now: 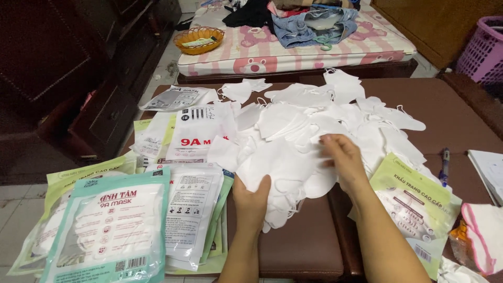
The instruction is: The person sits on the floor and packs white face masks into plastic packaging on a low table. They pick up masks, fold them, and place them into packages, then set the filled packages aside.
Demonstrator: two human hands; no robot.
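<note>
A brown bench [450,105] carries a wide heap of white face masks [309,126], spreading away from both hands. The left hand [251,202] grips a stack of masks [285,173] from below; the right hand [341,157] lies open-fingered on its right edge. Left lie flat packets: teal [112,230], clear-white [191,209], white with red lettering [199,131]. A green packet [414,202] lies right.

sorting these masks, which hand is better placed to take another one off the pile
Right, likely. The right hand rests open on top of the loose mask pile, fingers free. The left hand already grips a stack of masks.
</note>
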